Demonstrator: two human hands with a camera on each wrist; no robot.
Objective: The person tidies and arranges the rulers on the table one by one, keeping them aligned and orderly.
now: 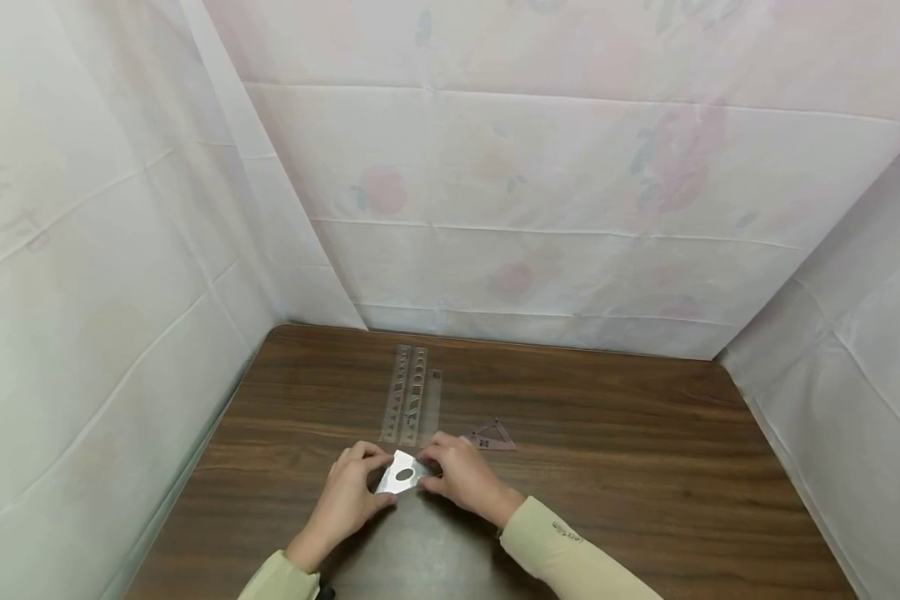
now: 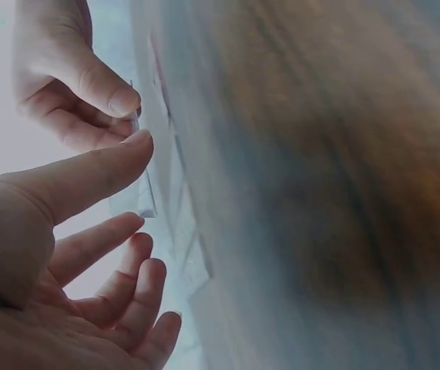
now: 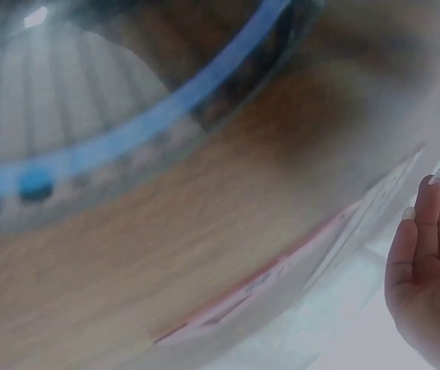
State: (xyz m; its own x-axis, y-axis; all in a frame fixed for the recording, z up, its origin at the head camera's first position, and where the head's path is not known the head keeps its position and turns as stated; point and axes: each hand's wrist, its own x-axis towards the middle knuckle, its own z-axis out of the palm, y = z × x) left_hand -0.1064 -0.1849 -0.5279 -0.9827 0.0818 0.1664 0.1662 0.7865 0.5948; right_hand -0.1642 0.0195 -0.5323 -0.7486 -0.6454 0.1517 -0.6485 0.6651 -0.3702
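Observation:
Between my two hands is a shiny clear plastic plate with a round hole, raised a little off the wooden table. My left hand holds its left end, thumb on the near side and fingers on the far side. My right hand pinches its right end. In the left wrist view the plate is seen nearly edge-on, between the thumb and forefinger of my left hand, with my right hand beyond. Its exact outline is partly hidden by my fingers.
Past my hands lie two clear stencil rulers side by side, with a plainer clear ruler beside them. A pinkish set square lies just beyond my right hand. Printed cloth walls enclose the wooden table.

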